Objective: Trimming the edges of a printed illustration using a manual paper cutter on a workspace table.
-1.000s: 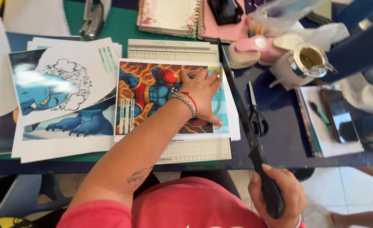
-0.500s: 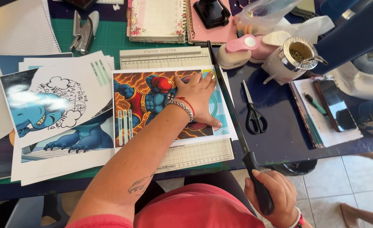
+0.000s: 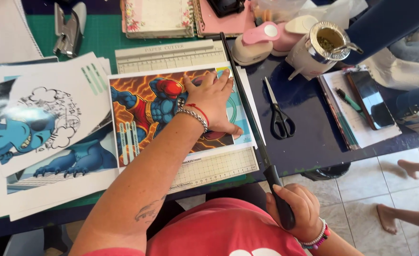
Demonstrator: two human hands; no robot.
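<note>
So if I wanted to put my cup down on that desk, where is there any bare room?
The best patch is the dark desktop between the scissors and the notebook with the phone. A smaller strip lies between the cutter blade arm and the scissors. The green mat shows some bare room near the stapler. Elsewhere, prints and clutter crowd everything.

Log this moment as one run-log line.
left hand: flat on cartoon print | right hand: grips cutter handle | print: on paper cutter | scissors: beside cutter, untouched
</note>
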